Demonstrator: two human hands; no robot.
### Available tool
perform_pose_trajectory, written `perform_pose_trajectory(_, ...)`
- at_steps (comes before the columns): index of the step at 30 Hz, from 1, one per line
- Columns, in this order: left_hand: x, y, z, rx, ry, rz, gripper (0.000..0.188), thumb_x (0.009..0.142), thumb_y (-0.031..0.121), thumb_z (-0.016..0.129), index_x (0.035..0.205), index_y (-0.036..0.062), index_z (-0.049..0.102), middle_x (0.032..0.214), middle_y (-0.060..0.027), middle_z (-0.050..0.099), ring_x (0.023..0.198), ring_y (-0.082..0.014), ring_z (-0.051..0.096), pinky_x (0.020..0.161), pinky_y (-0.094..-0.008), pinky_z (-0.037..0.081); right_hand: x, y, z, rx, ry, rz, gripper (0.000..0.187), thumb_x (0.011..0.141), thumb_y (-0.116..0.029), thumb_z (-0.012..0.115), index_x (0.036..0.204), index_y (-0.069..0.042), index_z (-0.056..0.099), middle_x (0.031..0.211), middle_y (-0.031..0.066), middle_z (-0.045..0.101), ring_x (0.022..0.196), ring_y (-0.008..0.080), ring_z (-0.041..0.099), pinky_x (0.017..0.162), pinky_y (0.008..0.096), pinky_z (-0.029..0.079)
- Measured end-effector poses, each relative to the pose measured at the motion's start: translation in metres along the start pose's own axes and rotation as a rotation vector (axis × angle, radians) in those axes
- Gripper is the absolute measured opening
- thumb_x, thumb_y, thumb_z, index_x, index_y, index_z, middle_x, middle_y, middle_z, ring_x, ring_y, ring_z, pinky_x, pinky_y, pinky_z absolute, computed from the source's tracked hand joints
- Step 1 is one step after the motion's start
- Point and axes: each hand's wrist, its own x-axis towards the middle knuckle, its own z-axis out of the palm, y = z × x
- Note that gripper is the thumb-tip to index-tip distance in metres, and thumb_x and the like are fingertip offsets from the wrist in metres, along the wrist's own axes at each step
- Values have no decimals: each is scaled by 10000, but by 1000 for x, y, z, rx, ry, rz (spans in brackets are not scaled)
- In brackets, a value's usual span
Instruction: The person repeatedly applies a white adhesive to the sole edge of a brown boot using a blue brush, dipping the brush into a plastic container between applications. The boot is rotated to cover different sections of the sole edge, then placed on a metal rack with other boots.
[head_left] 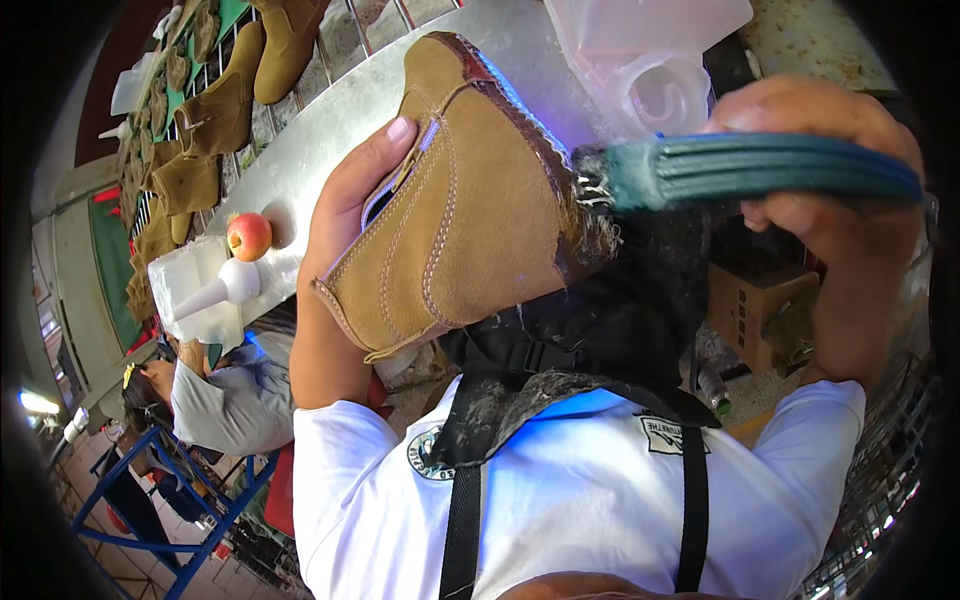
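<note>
A tan suede boot [490, 220] with a side zipper and pale stitching lies tilted in front of me. My left hand [362, 172] grips it near the zipper, thumb on the outside and the other fingers hidden behind it. My right hand [835, 135] is closed around a brush [760, 172] with a broad green handle. The brush's short dark bristles, flecked with white, touch the boot's rough, sole-less bottom edge near the heel or toe end; I cannot tell which. That edge looks dark and frayed, with a bluish shine along it.
A metal bench [345, 110] holds a pinkish plastic container [640, 45], a red apple [249, 237] and a white nozzle bottle [225, 285]. More tan boots [215, 110] stand on a rack at left. A co-worker [235, 400] sits lower left. A cardboard box [755, 310] is at right.
</note>
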Motion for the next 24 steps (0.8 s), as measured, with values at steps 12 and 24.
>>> perform_pose_trajectory(12,-6,12,-6,-1,-61,-45,413,964,279,622,1263,-6,631,1132,-165,726,974,-253,733,869,-379,599,23,-12,-1,-281,-229,-240,251,847,-171,743,1011,9,684,909,239,725,740,298,726,660,345,566)
perform_pose_trajectory(24,-20,12,-1,-118,5,-123,313,969,247,697,1189,24,678,1078,-69,730,972,-173,684,894,-333,540,32,-43,1,-480,-301,-321,240,898,-189,653,1016,20,653,936,264,710,662,285,681,583,347,518)
